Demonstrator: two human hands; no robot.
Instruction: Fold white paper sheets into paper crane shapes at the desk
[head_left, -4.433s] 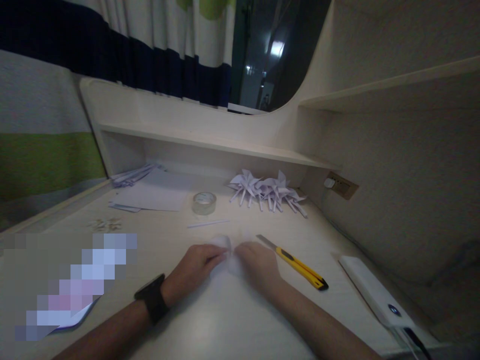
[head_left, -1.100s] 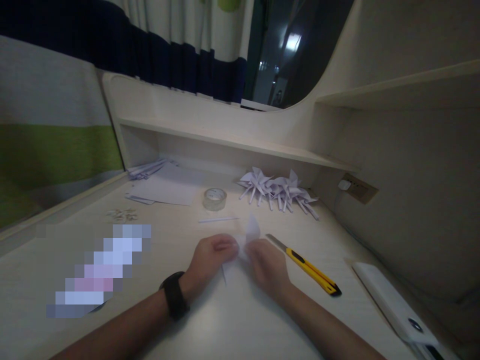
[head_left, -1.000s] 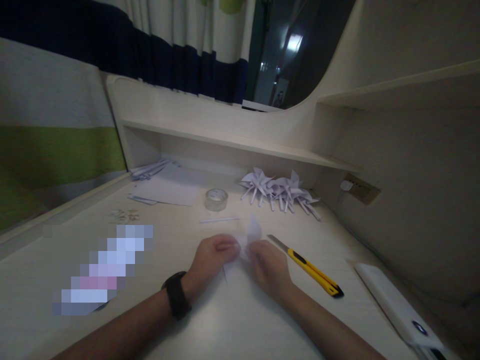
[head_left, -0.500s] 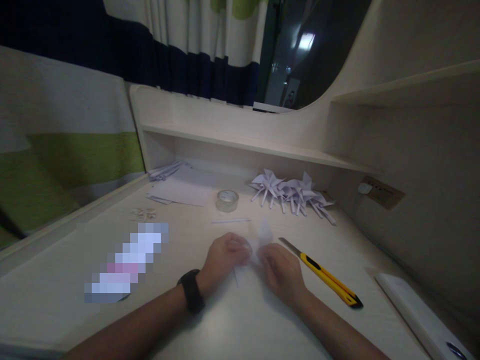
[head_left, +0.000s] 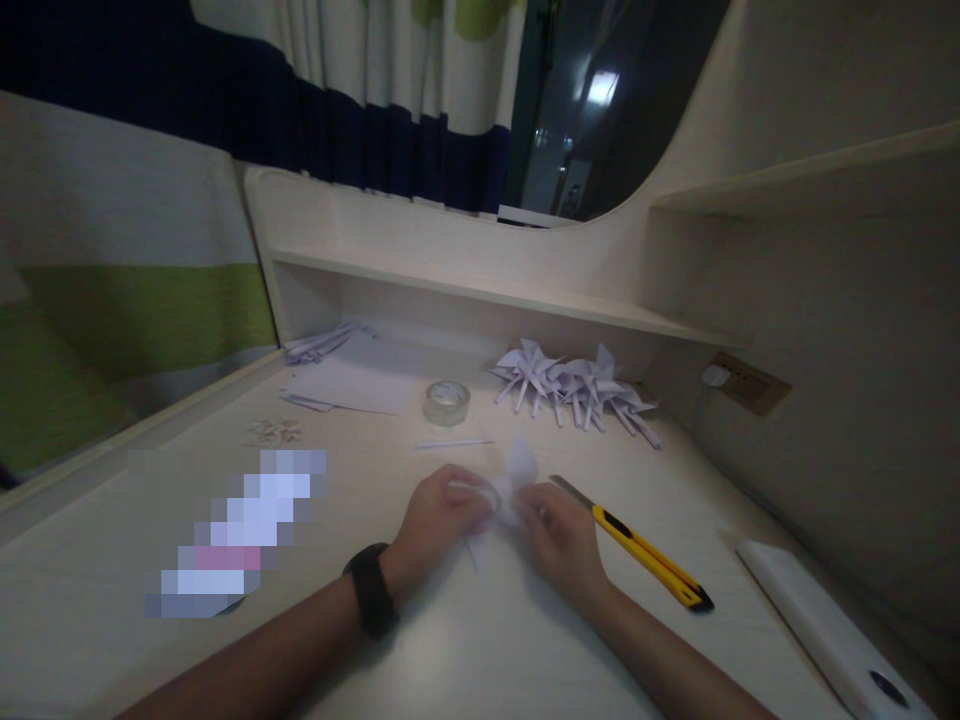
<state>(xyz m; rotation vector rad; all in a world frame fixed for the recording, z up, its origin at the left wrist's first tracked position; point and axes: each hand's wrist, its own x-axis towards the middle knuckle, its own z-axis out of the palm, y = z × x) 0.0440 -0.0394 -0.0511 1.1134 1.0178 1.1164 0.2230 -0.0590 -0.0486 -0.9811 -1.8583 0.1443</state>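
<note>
A white paper pinwheel (head_left: pixel 523 460), blurred in part, is held between my two hands over the desk. My left hand (head_left: pixel 448 512), with a black watch on its wrist, pinches the paper's left side. On the other side, the fingers of my right hand (head_left: pixel 556 530) are closed on the same paper. Thumbs and fingertips hide the pinwheel's middle. Just beyond my hands lies a thin rolled paper stick (head_left: pixel 454 443). To the right of my right hand rests a yellow utility knife (head_left: pixel 651 561), its blade out and pointing toward the pinwheel.
A roll of clear tape (head_left: pixel 446 404) sits behind the paper stick. Several finished paper pinwheels (head_left: pixel 577 385) are heaped at the back right. Paper sheets (head_left: pixel 360 372) lie back left, near small pale bits (head_left: pixel 274 432). A white case-like object (head_left: pixel 825 625) is at the right.
Both hands stay closed on the paper pinwheel, with only small finger motion. The whole view has shifted slightly, so the desk items appear a little further left.
</note>
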